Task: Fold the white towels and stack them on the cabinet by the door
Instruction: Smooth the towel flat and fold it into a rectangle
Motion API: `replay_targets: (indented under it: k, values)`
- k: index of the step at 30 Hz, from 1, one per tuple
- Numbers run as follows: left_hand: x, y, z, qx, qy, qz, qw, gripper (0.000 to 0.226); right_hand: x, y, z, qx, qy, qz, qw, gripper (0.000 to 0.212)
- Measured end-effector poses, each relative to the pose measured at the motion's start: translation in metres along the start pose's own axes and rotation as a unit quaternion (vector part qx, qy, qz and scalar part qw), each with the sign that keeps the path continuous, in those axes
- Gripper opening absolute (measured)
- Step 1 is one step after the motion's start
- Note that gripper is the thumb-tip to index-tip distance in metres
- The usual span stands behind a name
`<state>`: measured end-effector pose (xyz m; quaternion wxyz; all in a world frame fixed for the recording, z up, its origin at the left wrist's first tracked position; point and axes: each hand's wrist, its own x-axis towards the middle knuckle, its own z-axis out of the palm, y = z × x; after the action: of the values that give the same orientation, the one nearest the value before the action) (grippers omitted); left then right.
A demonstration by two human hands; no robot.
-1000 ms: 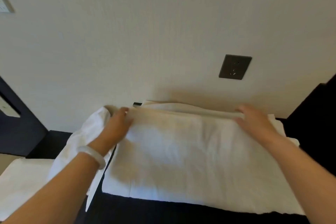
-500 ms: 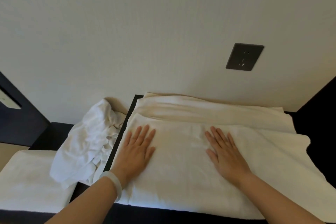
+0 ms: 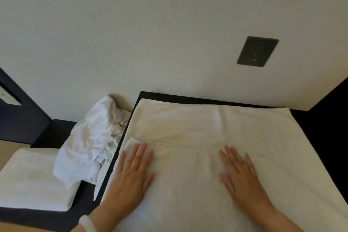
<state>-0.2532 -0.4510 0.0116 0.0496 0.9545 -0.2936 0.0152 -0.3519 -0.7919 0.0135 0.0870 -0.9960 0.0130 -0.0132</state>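
While the left hand [image 3: 131, 177] and right hand [image 3: 239, 175] lie flat, fingers [image 3: 140, 151] straight, on the towel [image 3: 197, 128], its lower edge is cut off.

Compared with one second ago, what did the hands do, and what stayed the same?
The left hand and right hand let go of the far edge of the large towel, slid nearer and now press flat on it. The crumpled towel and folded towel stayed put.
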Motion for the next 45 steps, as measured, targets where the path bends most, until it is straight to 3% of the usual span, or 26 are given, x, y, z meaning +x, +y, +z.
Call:
replay_targets:
  k: [3, 7, 9, 12, 13, 17, 20, 26, 29, 32, 35, 39, 42, 45]
  values:
    - [0.028, -0.013, 0.001, 0.012, -0.021, 0.010, 1.000, 0.060, 0.021, 0.006, -0.008, -0.020, -0.110, -0.004, 0.994, 0.066]
    - [0.048, -0.030, -0.003, 0.005, -0.019, 0.007, 1.000, 0.052, 0.036, 0.024, -0.015, -0.007, -0.130, -0.033, 0.991, 0.087]
    - [0.064, -0.037, -0.017, -0.053, -0.010, 0.001, 0.999, 0.035, 0.045, 0.030, -0.026, 0.040, -0.093, -0.010, 0.995, 0.074]
    - [0.086, -0.051, -0.041, -0.116, -0.079, -0.004, 0.990, 0.016, 0.056, 0.040, -0.042, 0.084, -0.085, 0.005, 0.993, 0.018]
    - [0.091, -0.055, -0.048, -0.128, -0.103, -0.009, 0.986, 0.013, 0.058, 0.043, -0.046, 0.093, -0.106, 0.007, 0.990, 0.015]
    - [0.101, -0.073, -0.060, -0.179, -0.148, -0.054, 0.971, 0.019, 0.066, 0.053, -0.061, 0.179, -0.184, 0.064, 0.964, 0.023]
    - [0.101, -0.080, -0.064, -0.220, -0.186, -0.072, 0.955, 0.023, 0.068, 0.063, -0.064, 0.180, -0.209, 0.073, 0.958, 0.025]
    - [0.091, -0.089, -0.064, -0.358, -0.190, -0.129, 0.905, 0.020, 0.057, 0.075, -0.064, 0.208, -0.191, 0.068, 0.957, 0.026]
    - [0.085, -0.088, -0.062, -0.345, -0.209, -0.113, 0.908, 0.026, 0.058, 0.077, -0.064, 0.184, -0.208, 0.087, 0.957, 0.023]
    - [0.084, -0.087, -0.059, -0.360, -0.172, -0.114, 0.910, 0.021, 0.064, 0.076, -0.068, 0.132, -0.262, 0.083, 0.952, 0.023]
    - [0.084, -0.084, -0.061, -0.416, -0.163, -0.130, 0.885, 0.026, 0.063, 0.077, -0.075, 0.172, -0.254, 0.092, 0.947, 0.029]
    - [0.083, -0.077, -0.087, -0.541, -0.181, -0.167, 0.804, 0.034, 0.048, 0.082, -0.101, 0.362, -0.219, 0.111, 0.899, 0.024]
    - [0.082, -0.077, -0.122, -0.557, -0.187, -0.134, 0.798, 0.048, 0.048, 0.088, -0.144, 0.455, -0.265, 0.085, 0.846, 0.036]
    - [0.101, -0.083, -0.154, -0.586, -0.136, -0.114, 0.791, 0.032, 0.071, 0.096, -0.184, 0.492, -0.243, 0.072, 0.833, 0.051]
